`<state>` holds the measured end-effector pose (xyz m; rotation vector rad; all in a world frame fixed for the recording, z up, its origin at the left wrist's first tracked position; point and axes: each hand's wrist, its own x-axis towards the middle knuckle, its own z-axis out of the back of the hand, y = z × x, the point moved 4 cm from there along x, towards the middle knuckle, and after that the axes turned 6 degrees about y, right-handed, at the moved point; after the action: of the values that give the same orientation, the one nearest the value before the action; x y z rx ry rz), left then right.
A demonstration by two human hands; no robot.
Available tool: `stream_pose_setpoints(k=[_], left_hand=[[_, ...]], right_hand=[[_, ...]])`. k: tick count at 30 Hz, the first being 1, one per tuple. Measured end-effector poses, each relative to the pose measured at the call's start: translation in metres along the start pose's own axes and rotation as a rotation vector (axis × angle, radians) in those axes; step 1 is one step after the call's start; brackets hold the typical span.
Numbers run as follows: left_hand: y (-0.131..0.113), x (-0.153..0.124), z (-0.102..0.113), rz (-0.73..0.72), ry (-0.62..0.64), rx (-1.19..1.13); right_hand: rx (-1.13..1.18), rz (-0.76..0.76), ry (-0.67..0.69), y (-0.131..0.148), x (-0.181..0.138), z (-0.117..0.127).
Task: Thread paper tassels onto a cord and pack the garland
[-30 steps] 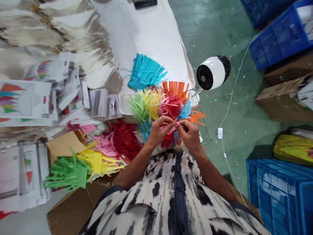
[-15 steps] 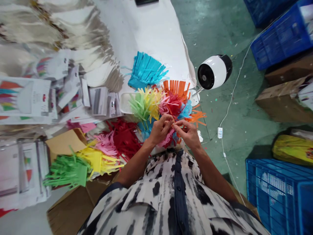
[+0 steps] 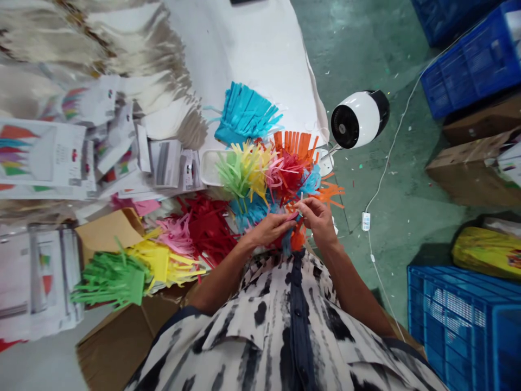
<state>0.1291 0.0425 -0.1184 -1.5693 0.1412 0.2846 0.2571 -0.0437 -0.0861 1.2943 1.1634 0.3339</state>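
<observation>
My left hand (image 3: 269,229) is closed, its fingers pressed together on a pink strip of paper (image 3: 292,216). Facing it, my right hand (image 3: 319,219) pinches a small thin pale piece (image 3: 302,200) too tiny to name. Just beyond both hands lie fringed paper tassels: light green (image 3: 236,176), yellow (image 3: 254,163), red (image 3: 290,176) and orange (image 3: 293,142). Blue fringe (image 3: 252,210) shows beside my left fingers. More blue and orange fringe hangs below my hands, close to my body, partly covered by them.
Left of me are green (image 3: 112,279), yellow (image 3: 160,266) and dark red fringe bundles (image 3: 207,225), plus printed packages (image 3: 40,157). A turquoise bundle (image 3: 244,114) lies on the white cloth (image 3: 268,49). At right stand a white fan (image 3: 360,119) and a blue crate (image 3: 459,320).
My hands, earlier touching at the fingertips, are slightly apart. The left has flattened and lowered with pink paper in it; the right has turned its pinch upward on a pale piece.
</observation>
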Motion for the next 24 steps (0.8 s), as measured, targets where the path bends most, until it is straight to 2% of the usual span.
stream_pose_setpoints(k=[5,8,10,12,14,15,18,21,24], left_hand=[[0.017,-0.011,-0.007,0.053,0.064,0.029],[0.034,-0.022,-0.002,0.218,0.029,0.179],[0.043,-0.030,0.006,0.331,-0.056,0.345],[0.044,-0.035,0.019,0.359,-0.235,0.565],[0.040,-0.033,0.033,0.326,-0.406,0.813],[0.038,-0.029,0.038,0.305,-0.438,0.925],[0.039,-0.010,0.048,0.263,-0.365,1.129],[0.037,0.001,0.055,0.203,-0.341,1.160],[0.025,-0.005,0.061,-0.001,-0.504,0.988]], right_hand=[[0.146,-0.082,0.032,-0.025,0.003,0.002],[0.118,-0.110,0.004,-0.048,0.009,0.006],[0.051,-0.083,-0.034,-0.058,0.014,0.011],[-0.033,-0.028,-0.050,-0.064,0.019,0.014],[-0.102,0.030,-0.041,-0.066,0.023,0.015],[-0.124,0.052,-0.030,-0.067,0.024,0.014],[-0.156,0.083,-0.007,-0.068,0.025,0.009],[-0.181,0.088,0.020,-0.069,0.024,0.006],[-0.189,0.096,0.023,-0.068,0.025,0.006]])
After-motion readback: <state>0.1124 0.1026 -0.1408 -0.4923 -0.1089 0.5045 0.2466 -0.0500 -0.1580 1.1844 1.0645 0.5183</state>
